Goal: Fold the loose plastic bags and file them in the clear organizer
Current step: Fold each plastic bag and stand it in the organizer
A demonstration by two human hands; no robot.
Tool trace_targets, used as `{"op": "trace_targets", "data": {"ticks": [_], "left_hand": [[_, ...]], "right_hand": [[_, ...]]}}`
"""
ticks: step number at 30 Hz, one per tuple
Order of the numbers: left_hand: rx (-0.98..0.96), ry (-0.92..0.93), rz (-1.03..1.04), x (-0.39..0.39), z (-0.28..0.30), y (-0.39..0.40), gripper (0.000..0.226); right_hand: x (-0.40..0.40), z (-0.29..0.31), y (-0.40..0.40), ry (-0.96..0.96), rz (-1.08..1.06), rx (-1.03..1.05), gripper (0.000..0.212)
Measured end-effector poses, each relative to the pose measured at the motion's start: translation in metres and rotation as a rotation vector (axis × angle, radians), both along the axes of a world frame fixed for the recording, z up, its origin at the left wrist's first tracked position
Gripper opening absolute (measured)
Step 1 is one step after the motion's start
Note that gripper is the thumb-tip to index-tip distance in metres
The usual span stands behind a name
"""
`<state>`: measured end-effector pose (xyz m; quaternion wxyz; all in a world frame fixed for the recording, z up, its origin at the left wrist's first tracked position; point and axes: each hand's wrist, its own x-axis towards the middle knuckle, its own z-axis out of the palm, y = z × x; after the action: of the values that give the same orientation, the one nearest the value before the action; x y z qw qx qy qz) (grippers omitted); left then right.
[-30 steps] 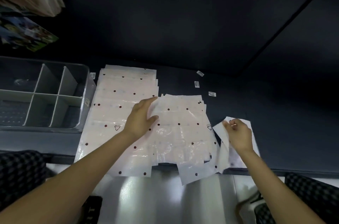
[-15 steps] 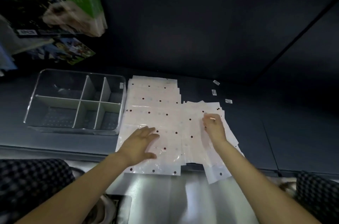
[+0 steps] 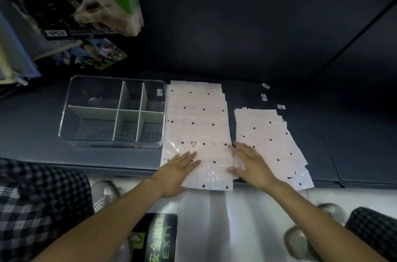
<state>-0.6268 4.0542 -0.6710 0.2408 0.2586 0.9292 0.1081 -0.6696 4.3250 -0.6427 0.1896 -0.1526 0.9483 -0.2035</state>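
Dark desk [image 3: 247, 81]: 2 flat hands, left hand [image 3: 179, 172] and right hand [image 3: 250, 159], fingers straight, flanking near end of bag stack [image 3: 196, 124], long axis running away; clear organizer [image 3: 75, 107] just left.

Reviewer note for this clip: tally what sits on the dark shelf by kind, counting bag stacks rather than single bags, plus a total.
Stacks of dotted plastic bags: 2, left stack and right stack
Clear organizer: 1
Small white labels: 3
Total: 6
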Motion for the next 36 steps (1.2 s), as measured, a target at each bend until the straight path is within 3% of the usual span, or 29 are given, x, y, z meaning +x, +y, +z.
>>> {"op": "trace_targets", "data": {"ticks": [3,6,8,11,14,17,19,22,24,26,29,31,33,36], "left_hand": [[0.108,-0.025,0.043,0.003,0.0,-0.004,0.073],[0.032,-0.019,-0.004,0.014,0.0,-0.007,0.09],[-0.061,0.011,-0.024,0.021,-0.003,-0.01,0.104],[-0.028,0.063,0.055,0.03,-0.006,-0.012,0.099],[0.139,0.045,0.241,0.036,-0.002,-0.021,0.068],[0.167,0.038,0.322,0.03,0.014,-0.029,0.035],[0.272,-0.067,0.405,0.021,0.031,-0.031,0.027],[0.513,-0.448,0.455,0.006,0.059,-0.035,0.026],[0.613,-0.582,0.44,-0.003,0.079,-0.037,0.026],[0.646,-0.434,0.475,-0.013,0.093,-0.035,0.028],[0.548,0.155,0.569,-0.018,0.097,-0.025,0.036],[0.527,0.455,0.544,-0.008,0.089,-0.014,0.035],[0.522,0.554,0.428,0.007,0.07,-0.007,0.033],[0.425,0.56,0.188,0.031,0.038,0.004,0.037]], "right_hand": [[0.014,-0.009,-0.011,-0.035,0.326,0.115,0.087],[0.021,-0.016,-0.007,-0.001,0.479,0.355,0.101],[0.024,-0.019,-0.005,0.06,0.503,0.426,0.096],[0.02,-0.02,-0.002,0.065,0.454,0.299,0.08],[0.013,-0.014,-0.002,-0.068,0.362,0.113,0.047],[0.005,0.002,-0.005,-0.237,0.258,0.007,0.035],[-0.003,0.022,-0.006,-0.418,0.133,-0.072,0.03],[-0.014,0.057,-0.004,-0.651,0.068,-0.185,0.034],[-0.021,0.07,-0.001,-0.78,0.035,-0.271,0.034],[-0.029,0.071,0.001,-0.823,-0.057,-0.378,0.04],[-0.038,0.062,-0.002,-0.709,-0.195,-0.422,0.033],[-0.042,0.048,-0.009,-0.588,-0.261,-0.402,0.025],[-0.047,0.032,-0.016,-0.475,-0.334,-0.379,0.019],[-0.055,0.01,-0.025,-0.314,-0.363,-0.223,0.019]]}}
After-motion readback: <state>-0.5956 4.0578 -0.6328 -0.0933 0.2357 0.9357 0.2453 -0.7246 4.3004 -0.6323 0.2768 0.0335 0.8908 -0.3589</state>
